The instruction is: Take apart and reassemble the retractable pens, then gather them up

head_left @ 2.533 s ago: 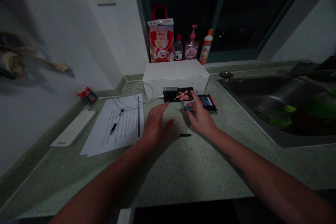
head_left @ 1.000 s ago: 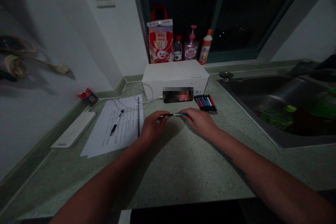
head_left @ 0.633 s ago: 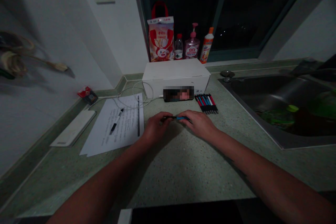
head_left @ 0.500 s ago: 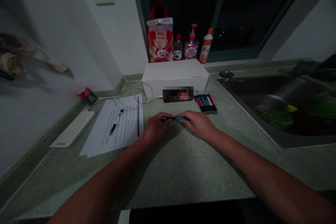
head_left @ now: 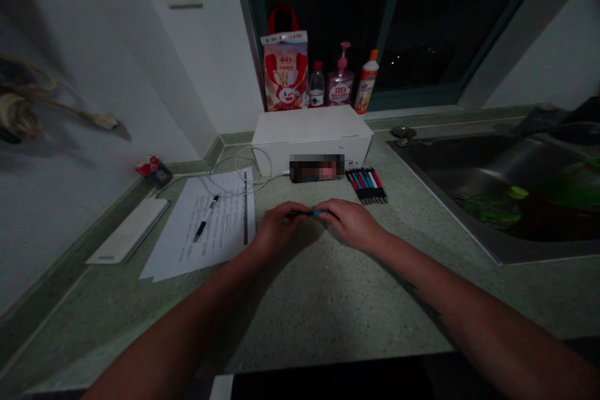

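Between both hands, just above the counter [head_left: 323, 300], lies a slim blue-and-black pen [head_left: 317, 212], held level. My left hand [head_left: 277, 225] pinches its dark end. My right hand [head_left: 352, 220] is closed around the blue end, fingertips covering part of it. Just beyond my right hand, a row of pens [head_left: 366, 185] in red, blue, white and black lies side by side. Left of my left hand, a black-and-white pen [head_left: 206, 219] rests on printed sheets of paper [head_left: 187, 256].
A phone with a blurred screen [head_left: 317, 169] leans against a white box [head_left: 309, 128], its white cable [head_left: 267, 186] looping left. Bottles and a red bag [head_left: 285, 75] stand behind. A steel sink [head_left: 497, 250] is at right; a white power strip [head_left: 129, 231] lies left.
Both hands keep hold of the pen in nearly the same place. The whole view has shifted very slightly; nothing else has visibly moved.
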### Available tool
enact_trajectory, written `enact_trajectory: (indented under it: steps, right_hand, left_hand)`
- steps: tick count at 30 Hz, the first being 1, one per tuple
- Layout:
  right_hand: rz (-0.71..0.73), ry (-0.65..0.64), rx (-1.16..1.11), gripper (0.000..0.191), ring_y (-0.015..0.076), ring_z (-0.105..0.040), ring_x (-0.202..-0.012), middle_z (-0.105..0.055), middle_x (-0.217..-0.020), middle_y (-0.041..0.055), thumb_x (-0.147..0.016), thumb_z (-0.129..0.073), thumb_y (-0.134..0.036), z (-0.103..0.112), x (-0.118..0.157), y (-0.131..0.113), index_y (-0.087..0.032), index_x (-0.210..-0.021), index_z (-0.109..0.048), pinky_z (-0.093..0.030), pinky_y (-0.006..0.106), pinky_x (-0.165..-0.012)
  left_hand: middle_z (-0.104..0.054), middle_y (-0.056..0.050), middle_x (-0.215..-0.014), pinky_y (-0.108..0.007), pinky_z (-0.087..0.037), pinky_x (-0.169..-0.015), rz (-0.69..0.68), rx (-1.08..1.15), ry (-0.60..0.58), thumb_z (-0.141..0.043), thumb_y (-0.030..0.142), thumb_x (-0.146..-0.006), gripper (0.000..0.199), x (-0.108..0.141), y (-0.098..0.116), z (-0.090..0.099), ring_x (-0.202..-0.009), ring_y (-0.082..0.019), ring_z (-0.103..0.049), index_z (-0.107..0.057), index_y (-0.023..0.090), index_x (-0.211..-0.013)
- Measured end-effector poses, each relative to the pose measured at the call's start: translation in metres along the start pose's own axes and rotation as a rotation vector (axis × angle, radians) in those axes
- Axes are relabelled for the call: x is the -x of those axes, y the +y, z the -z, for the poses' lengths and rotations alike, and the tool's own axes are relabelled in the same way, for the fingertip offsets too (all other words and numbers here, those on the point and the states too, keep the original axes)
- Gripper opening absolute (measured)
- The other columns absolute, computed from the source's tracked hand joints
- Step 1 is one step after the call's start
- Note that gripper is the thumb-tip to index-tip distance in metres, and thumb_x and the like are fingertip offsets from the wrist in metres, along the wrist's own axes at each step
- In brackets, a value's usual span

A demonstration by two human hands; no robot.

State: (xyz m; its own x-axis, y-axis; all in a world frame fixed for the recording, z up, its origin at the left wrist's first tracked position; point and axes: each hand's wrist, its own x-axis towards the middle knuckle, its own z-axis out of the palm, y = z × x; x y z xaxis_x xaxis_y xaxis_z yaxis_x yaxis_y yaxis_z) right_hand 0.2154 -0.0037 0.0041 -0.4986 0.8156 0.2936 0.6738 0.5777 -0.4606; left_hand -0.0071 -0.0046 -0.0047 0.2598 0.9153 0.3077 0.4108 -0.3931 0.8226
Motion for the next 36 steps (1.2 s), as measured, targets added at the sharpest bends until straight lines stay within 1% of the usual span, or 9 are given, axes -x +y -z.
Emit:
enact_trajectory:
  steps: [4,10,13,17,23,27,30,33,36]
  right_hand:
    - [-0.053,-0.029,-0.024,0.023,0.0219,-0.072,-0.098,-0.077,-0.107,0.0071,-0.104,-0.050,-0.023,-0.0011,-0.0008,-0.0022,-0.021,-0.115,-0.070,-0.052,0.034,-0.084]
    - [-0.114,0.000,-0.033,0.019,0.0212,-0.072,-0.090,-0.078,-0.101,0.0048,-0.094,-0.069,-0.025,-0.0035,0.0007,-0.0007,-0.022,-0.112,-0.069,-0.049,0.030,-0.076]
    - [-0.066,-0.024,-0.026,0.014,0.0210,-0.072,-0.093,-0.078,-0.102,0.0050,-0.098,-0.063,-0.027,-0.0046,0.0006,0.0020,-0.023,-0.109,-0.071,-0.049,0.031,-0.078]
    - [-0.031,-0.047,0.001,0.021,0.0204,-0.071,-0.093,-0.078,-0.104,0.0064,-0.103,-0.054,-0.029,-0.0039,-0.0006,0.0020,-0.023,-0.109,-0.073,-0.048,0.031,-0.079]
    - [-0.052,-0.115,-0.066,0.031,0.0161,-0.065,-0.074,-0.071,-0.079,0.0007,-0.106,-0.045,-0.026,-0.0027,-0.0010,0.0011,-0.021,-0.088,-0.070,-0.043,0.027,-0.070]
    - [-0.066,-0.097,-0.067,0.025,0.0176,-0.066,-0.080,-0.073,-0.085,0.0020,-0.104,-0.049,-0.026,-0.0027,-0.0014,0.0026,-0.022,-0.097,-0.072,-0.044,0.028,-0.072]
    - [-0.068,-0.058,-0.034,0.023,0.0196,-0.069,-0.088,-0.076,-0.095,0.0049,-0.104,-0.051,-0.028,-0.0014,-0.0018,0.0015,-0.022,-0.106,-0.073,-0.047,0.030,-0.077]
    - [-0.054,-0.050,-0.009,0.023,0.0211,-0.070,-0.094,-0.077,-0.101,0.0064,-0.104,-0.052,-0.029,-0.0003,-0.0019,0.0002,-0.022,-0.108,-0.073,-0.048,0.031,-0.080]
    - [-0.050,-0.029,0.008,0.023,0.0210,-0.070,-0.094,-0.077,-0.101,0.0063,-0.105,-0.052,-0.030,-0.0005,-0.0020,0.0006,-0.022,-0.109,-0.073,-0.049,0.031,-0.080]
  left_hand:
    - [-0.081,-0.004,-0.094,-0.039,-0.063,-0.086,-0.014,-0.038,0.011,-0.065,0.019,-0.090,0.013,-0.0001,0.0006,0.0003,-0.087,-0.021,-0.075,-0.076,0.023,-0.094]
    - [-0.081,-0.004,-0.094,-0.037,-0.063,-0.084,-0.008,-0.039,-0.020,-0.065,0.018,-0.091,0.014,0.0005,-0.0001,-0.0004,-0.086,-0.021,-0.076,-0.077,0.023,-0.096]
    - [-0.081,-0.004,-0.094,-0.038,-0.062,-0.084,-0.053,-0.104,-0.025,-0.065,0.021,-0.092,0.015,0.0015,-0.0024,0.0002,-0.087,-0.021,-0.075,-0.079,0.025,-0.096]
    - [-0.081,-0.004,-0.095,-0.038,-0.061,-0.087,-0.128,-0.188,-0.018,-0.064,0.021,-0.092,0.017,0.0009,-0.0044,0.0015,-0.090,-0.021,-0.074,-0.079,0.026,-0.098]
    - [-0.080,-0.004,-0.093,-0.040,-0.060,-0.087,-0.192,-0.175,-0.042,-0.062,0.019,-0.092,0.018,-0.0002,-0.0041,0.0019,-0.090,-0.021,-0.074,-0.079,0.027,-0.096]
    - [-0.079,-0.006,-0.100,-0.037,-0.061,-0.083,-0.085,-0.101,-0.008,-0.069,0.023,-0.088,0.018,0.0012,-0.0021,0.0007,-0.089,-0.021,-0.074,-0.074,0.023,-0.106]
    - [-0.079,-0.005,-0.091,-0.034,-0.060,-0.075,0.041,-0.056,0.005,-0.065,0.030,-0.093,0.015,0.0011,0.0004,0.0019,-0.080,-0.020,-0.074,-0.073,0.020,-0.101]
    - [-0.078,-0.004,-0.084,-0.034,-0.060,-0.075,0.024,-0.045,0.004,-0.064,0.029,-0.093,0.012,-0.0005,0.0020,0.0033,-0.079,-0.019,-0.073,-0.072,0.021,-0.088]
    - [-0.078,-0.004,-0.091,-0.033,-0.060,-0.076,0.011,0.018,0.044,-0.069,0.028,-0.088,0.009,-0.0021,0.0024,0.0033,-0.082,-0.019,-0.073,-0.072,0.021,-0.094]
